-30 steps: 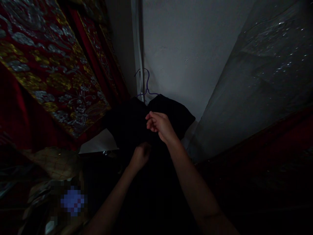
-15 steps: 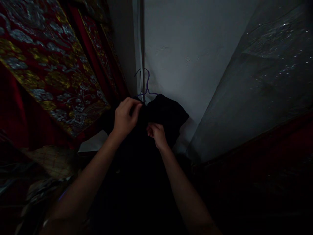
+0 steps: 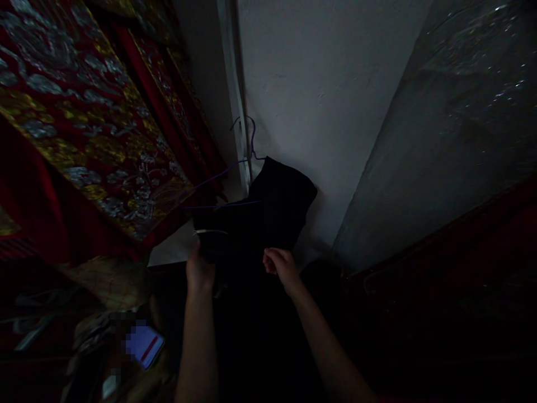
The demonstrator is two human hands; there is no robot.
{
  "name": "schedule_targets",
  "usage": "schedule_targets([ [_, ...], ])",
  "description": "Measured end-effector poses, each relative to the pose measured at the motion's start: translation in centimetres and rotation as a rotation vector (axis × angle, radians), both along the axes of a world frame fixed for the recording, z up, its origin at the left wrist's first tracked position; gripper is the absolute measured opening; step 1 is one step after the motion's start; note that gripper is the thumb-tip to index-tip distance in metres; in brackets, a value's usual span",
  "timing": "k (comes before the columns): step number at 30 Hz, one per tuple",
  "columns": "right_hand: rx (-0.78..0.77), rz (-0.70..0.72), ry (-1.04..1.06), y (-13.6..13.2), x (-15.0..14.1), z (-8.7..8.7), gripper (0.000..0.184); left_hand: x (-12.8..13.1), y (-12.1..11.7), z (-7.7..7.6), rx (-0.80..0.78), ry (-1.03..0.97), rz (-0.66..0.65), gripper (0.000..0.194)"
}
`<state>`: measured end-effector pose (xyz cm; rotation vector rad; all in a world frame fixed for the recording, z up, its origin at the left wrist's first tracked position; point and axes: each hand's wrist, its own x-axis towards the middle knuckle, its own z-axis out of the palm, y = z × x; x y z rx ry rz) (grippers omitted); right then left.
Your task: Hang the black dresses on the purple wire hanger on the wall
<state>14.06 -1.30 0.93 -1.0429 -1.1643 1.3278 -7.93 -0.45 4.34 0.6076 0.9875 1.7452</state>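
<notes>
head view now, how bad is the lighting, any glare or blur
Head view: very dim, black garment merging into shadow lower down; head view: small glints on shiny sheet at picture right; head view: lit screen partly pixelated, left hand looking slightly soft.

Left hand (image 3: 200,271): fingertips lost in shadow against the black garment (image 3: 283,187); grip unreadable. Right hand (image 3: 281,263): fingers curled, contact with fabric indeterminate. Below both hands, garment's lower part merges into darkness. Above right hand, the hanger's (image 3: 254,134) far shoulder is covered by fabric. Lower left of left hand, lit screen (image 3: 149,344) partly pixelated. Upper left, embroidered red cloth (image 3: 104,148) cut by frame edge.
</notes>
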Motion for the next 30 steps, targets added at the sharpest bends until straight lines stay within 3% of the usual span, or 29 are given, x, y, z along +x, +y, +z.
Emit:
schedule_targets([
  [2,0.038,-0.164,-0.043,0.4,1.2,-0.1,0.043,2.7,-1.1,0.2,0.032,0.051,-0.068,0.019],
  [4,0.147,-0.248,-0.093,0.1,1.9,0.4,0.042,5.1,-2.0,1.4,0.121,0.209,-0.133,0.022],
  [7,0.272,-0.042,-0.091,-1.2,1.7,1.7,0.045,7.8,-2.8,3.1,0.238,0.524,-0.172,0.023],
  [9,0.281,0.174,-0.072,-1.9,1.0,2.6,0.042,8.9,-3.1,3.5,0.289,0.688,-0.137,0.022],
  [11,0.247,0.301,-0.110,-2.0,0.6,3.3,0.031,9.0,-3.1,3.4,0.355,0.809,-0.084,0.023],
  [13,0.204,0.333,-0.199,-1.4,0.9,4.2,0.015,8.3,-3.0,3.1,0.407,0.888,-0.119,0.027],
  [16,0.231,0.285,-0.346,0.7,2.5,6.5,0.015,6.2,-2.9,2.2,0.331,0.974,-0.491,0.042],
  [18,0.402,0.196,-0.389,2.9,3.5,8.5,0.013,4.8,-2.9,1.5,0.240,1.084,-0.761,0.047],
  [20,0.615,0.017,-0.357,5.6,3.9,10.0,0.017,3.6,-2.8,1.2,0.187,1.214,-0.873,0.046],
  [22,0.697,-0.160,-0.314,8.6,3.7,10.7,0.032,2.3,-2.7,1.5,0.150,1.313,-0.858,0.046],
  [26,0.415,-0.163,-0.425,13.1,2.7,9.3,0.020,-0.9,-2.1,3.3,0.134,1.460,-0.724,0.044],
  [28,0.332,-0.156,-0.474,13.8,3.1,8.5,0.024,-2.9,-1.6,4.5,0.080,1.562,-0.674,0.040],
  [30,0.344,-0.215,-0.497,13.4,4.2,8.4,0.029,-5.0,-1.2,5.8,0.013,1.657,-0.584,0.036],
])
